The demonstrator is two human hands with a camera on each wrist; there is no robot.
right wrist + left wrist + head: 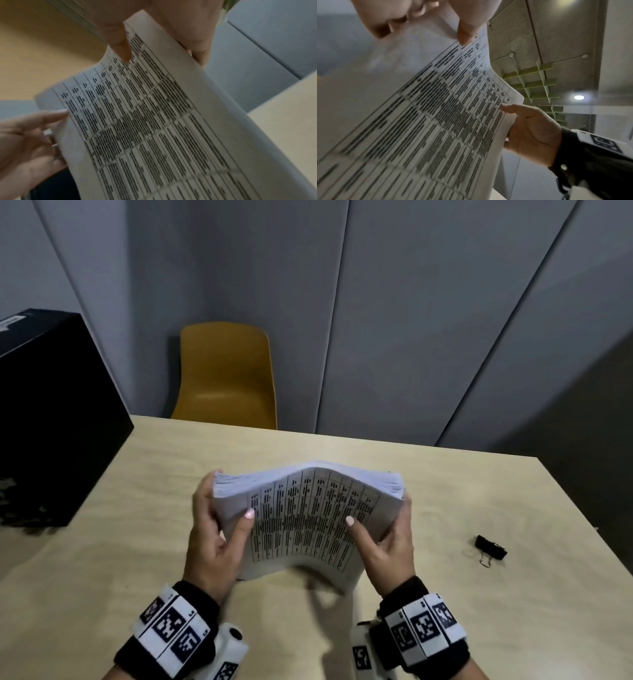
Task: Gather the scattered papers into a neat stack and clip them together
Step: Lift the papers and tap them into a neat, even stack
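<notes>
Both hands are clamped on a thick stack of white printed paper sheets (305,515), stood on its lower edge on the pale wooden bench (445,491): the left hand (214,542) grips the left side with its thumb across the front page, and the right hand (387,546) grips the right side the same way. The stack bows upward in the middle, and its top edges look slightly stepped at both ends, so the sheets do not seem fully squared yet. The small black binder clip with wire handles (490,548) lies on the bench well to the right of the stack, untouched. The chief risk I see is the bend: pressing inward from both sides could let the inner sheets slide against each other and fan out, leaving a ragged edge when the clip goes on. Releasing the right hand to reach the clip could also let the stack slump or spill, since one hand would then carry it alone. A mustard-yellow plastic chair (226,374) stands beyond the bench.
</notes>
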